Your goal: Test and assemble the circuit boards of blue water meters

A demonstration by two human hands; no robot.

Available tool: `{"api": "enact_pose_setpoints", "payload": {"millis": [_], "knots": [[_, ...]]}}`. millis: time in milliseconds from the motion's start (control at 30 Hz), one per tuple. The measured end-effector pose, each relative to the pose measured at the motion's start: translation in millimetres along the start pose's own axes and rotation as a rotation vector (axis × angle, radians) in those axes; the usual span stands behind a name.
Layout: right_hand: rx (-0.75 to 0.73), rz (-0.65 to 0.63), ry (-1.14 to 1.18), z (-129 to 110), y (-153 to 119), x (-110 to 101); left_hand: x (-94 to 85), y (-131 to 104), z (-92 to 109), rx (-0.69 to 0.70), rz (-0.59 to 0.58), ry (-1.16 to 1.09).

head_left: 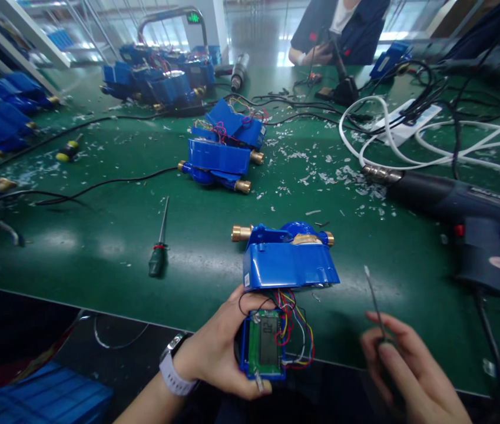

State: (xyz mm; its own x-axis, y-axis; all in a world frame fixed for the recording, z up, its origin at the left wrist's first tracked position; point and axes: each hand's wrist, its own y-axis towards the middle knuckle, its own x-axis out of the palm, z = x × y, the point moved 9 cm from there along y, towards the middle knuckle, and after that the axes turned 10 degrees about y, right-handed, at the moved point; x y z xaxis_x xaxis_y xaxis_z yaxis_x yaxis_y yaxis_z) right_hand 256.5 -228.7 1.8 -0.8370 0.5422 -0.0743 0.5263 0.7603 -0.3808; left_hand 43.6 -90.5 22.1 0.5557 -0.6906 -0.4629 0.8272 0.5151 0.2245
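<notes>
My left hand [221, 347] is closed round a small display module [270, 341], a green circuit board with a lit LCD in a blue frame. Red, yellow, white and black wires [300, 335] run from it to a blue water meter [291, 265] with brass fittings, lying on the bench just beyond. At the right, my right hand [404, 365] grips a screwdriver [377, 303]. Its thin shaft points up and away, apart from the meter, and most of its handle is hidden in the palm. A green-handled screwdriver [158, 259] lies left of the meter.
A heat gun [466, 206] and white cable [386, 126] occupy the right. More blue meters [218, 156] stand mid-bench, with others [165, 85] behind and at left. White scraps litter the green bench [117, 229]. A person [338, 29] sits across, hands on something dark.
</notes>
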Motion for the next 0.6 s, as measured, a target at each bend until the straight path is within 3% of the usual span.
{"api": "enact_pose_setpoints", "payload": {"millis": [100, 300, 467, 600], "knots": [[-0.309, 0.092, -0.322, -30.1, 31.3, -17.3, -0.2, -1.8, -5.9, -0.065, 0.024, -0.057], [-0.522, 0.146, -0.641, -53.5, 61.5, -15.5, 0.7, -3.1, -12.4, -0.158, 0.05, -0.141], [-0.702, 0.114, -0.648, -65.2, 46.9, 4.6, 5.3, -3.5, -11.1, -0.197, 0.051, -0.184], [-0.712, 0.034, -0.413, -48.7, 16.8, 21.6, 14.3, -4.4, -9.3, -0.254, 0.072, -0.34]]}}
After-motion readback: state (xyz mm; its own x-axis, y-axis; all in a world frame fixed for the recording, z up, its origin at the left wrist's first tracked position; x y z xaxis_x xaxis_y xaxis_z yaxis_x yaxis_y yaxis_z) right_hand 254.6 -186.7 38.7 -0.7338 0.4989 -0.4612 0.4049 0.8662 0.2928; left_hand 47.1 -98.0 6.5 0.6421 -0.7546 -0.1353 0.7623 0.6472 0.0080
